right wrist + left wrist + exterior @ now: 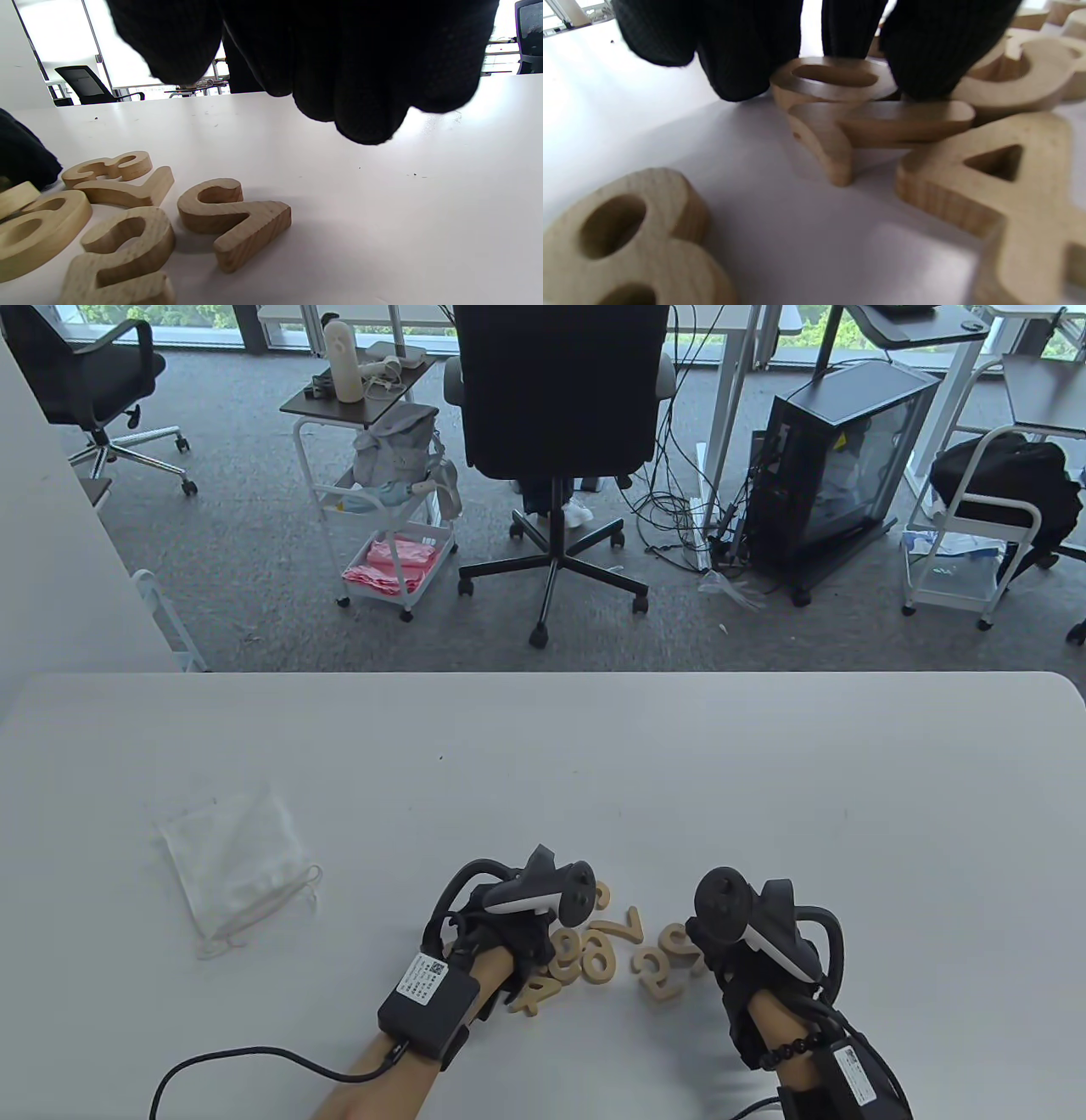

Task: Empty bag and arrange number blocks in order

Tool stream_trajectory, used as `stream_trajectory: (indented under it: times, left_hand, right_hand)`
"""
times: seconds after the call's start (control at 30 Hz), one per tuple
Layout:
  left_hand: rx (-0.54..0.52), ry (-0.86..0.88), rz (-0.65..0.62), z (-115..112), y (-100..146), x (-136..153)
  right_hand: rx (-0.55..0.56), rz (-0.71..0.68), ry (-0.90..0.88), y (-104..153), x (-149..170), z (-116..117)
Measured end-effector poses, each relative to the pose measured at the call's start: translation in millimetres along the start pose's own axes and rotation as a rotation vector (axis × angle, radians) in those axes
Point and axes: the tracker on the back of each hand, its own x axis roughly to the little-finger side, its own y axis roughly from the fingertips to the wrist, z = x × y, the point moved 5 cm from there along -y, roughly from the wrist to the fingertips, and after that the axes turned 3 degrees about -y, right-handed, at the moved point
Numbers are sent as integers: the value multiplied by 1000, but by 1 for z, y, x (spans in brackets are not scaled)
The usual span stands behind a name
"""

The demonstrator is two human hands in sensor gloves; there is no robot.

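Note:
Several wooden number blocks lie in a loose heap near the table's front edge, among them a 7 (625, 926), a 4 (534, 994) and a 2 (655, 976). My left hand (530, 929) sits on the heap's left side. In the left wrist view its fingertips (734, 72) flank and touch a block with an oval hole (835, 78) that lies on another block; an 8 (623, 241) and the 4 (1001, 182) lie close by. My right hand (721, 937) hovers at the heap's right side. Its fingers (360, 84) hang above the table and hold nothing. The white cloth bag (237, 869) lies flat at the left.
The white table (764, 780) reaches far beyond the heap on all sides. Cables run from both wrists to the front edge. Office chairs, carts and a computer case stand on the floor beyond the far edge.

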Motion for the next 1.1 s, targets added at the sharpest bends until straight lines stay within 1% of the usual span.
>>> stream_trajectory:
  times: [0.07,0.2,0.4,0.63,0.87,1.03,1.1]
  left_hand:
    - [-16,-13,1,2,-1,-1]
    - [-11,-22,6,2,-3,1]
    - [8,-95,-11,0,-4,2]
    - [-52,-111,11,2,-7,7]
    - [-118,-197,-51,-1,-6,8]
    - [-173,-180,-83,-3,-2,13]
    - [-220,-198,-93,-1,0,13]
  right_hand:
    - [2,-1,-1,0,0,0]
    - [-9,-3,0,0,-1,3]
    - [-14,-8,-3,1,-3,3]
    - [-27,-12,-4,1,-4,4]
    - [-39,-16,-12,2,-6,5]
    - [-47,-20,-19,2,-6,6]
    - [-49,-25,-20,2,-7,6]
